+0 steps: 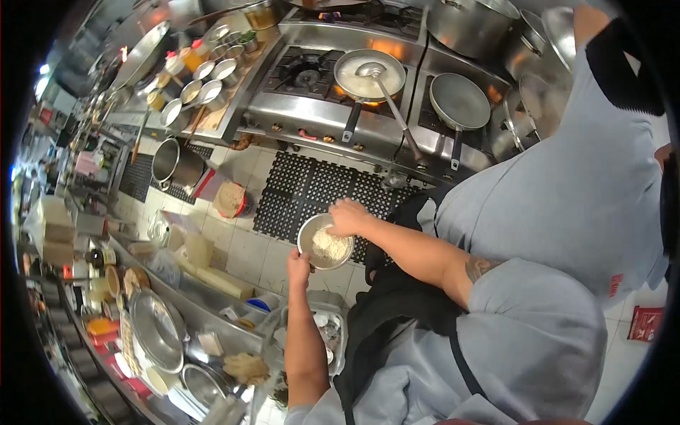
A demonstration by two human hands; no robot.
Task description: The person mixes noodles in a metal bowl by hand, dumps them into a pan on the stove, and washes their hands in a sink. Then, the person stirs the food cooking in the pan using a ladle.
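Note:
A round metal bowl [305, 243] with a pale, crumbly or shredded food [330, 245] inside is held over the floor in front of me. My left hand [300, 267] grips its near-left rim, thumb on the edge. At the opposite side, my right hand [348, 218] reaches over the rim with fingers curled down at the food. Its fingertips are partly hidden, and what they pinch is too small to name.
On the stove, a pan of white liquid [348, 74] holds a ladle [389, 95] above a lit flame; an empty frying pan [460, 101] sits beside it. Another person in grey [552, 191] stands close on the right. A steel counter [205, 283] with bowls runs along the left.

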